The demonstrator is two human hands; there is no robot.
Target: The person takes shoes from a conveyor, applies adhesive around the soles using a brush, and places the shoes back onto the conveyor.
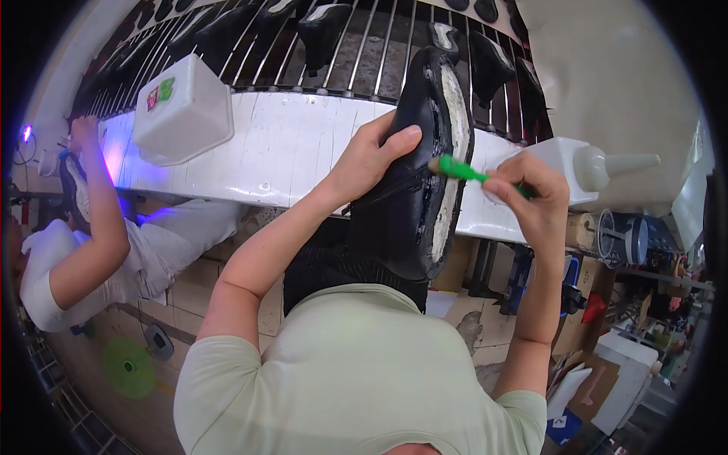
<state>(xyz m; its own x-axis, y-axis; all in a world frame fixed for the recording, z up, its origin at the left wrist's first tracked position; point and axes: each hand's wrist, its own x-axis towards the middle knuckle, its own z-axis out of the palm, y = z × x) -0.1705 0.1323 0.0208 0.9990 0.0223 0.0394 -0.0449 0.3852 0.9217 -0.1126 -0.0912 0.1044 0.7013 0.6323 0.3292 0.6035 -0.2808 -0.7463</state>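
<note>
My left hand (368, 159) is closed around the side of a black shoe upper (398, 220), thumb lying across it. The shoe upper stands tilted on end in front of my body, its underside turned to the right with a long whitish strip along it. Between the fingers of my right hand (537, 189) is a green-handled brush (466, 169). Its bristle tip overlaps the edge of the shoe's underside in this view. A white plastic container (560, 163) with a spout sits just beyond my right hand.
Behind the white ledge (277, 144), more black shoe uppers (322, 34) rest on a rack of metal rollers (364, 57). An upturned white tub (182, 114) stands on the ledge. At left, a co-worker's arm (98, 220) is beside another shoe (74, 189) near a purple light.
</note>
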